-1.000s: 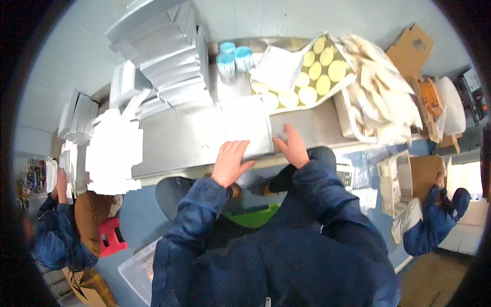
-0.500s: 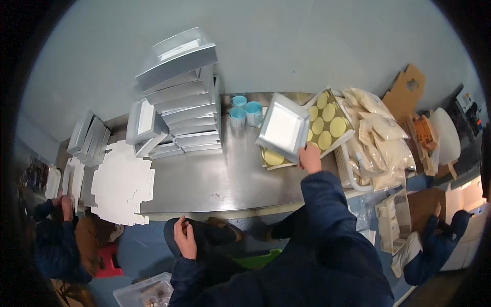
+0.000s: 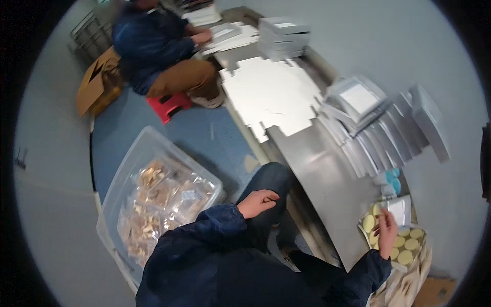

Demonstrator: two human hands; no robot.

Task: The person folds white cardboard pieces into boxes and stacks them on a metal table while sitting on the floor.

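Note:
My left hand [image 3: 258, 203] rests over my left knee with its fingers loosely bent and apart, holding nothing. My right hand [image 3: 386, 227] hovers over a tray of pale yellow round items [image 3: 404, 256] at the lower right, fingers slightly curled and apart, just beside a small white box [image 3: 399, 210] lying on that tray. Beyond it stand light blue cylinders [image 3: 388, 181]. Stacked pale grey boxes [image 3: 383, 138] occupy the steel counter [image 3: 312, 174], with flat white card sheets [image 3: 271, 97] further along it.
A co-worker [image 3: 153, 51] sits on a red stool [image 3: 166, 105] handling a pale box. A clear bin [image 3: 115, 204] of bagged pieces is at my left on the blue floor, near a cardboard carton [image 3: 89, 92]. Cream bags [image 3: 411, 279] lie at lower right.
My view has swung left, bringing the bin into view. The white box my right hand held now lies on the yellow items' tray, and that hand's fingers have loosened from it.

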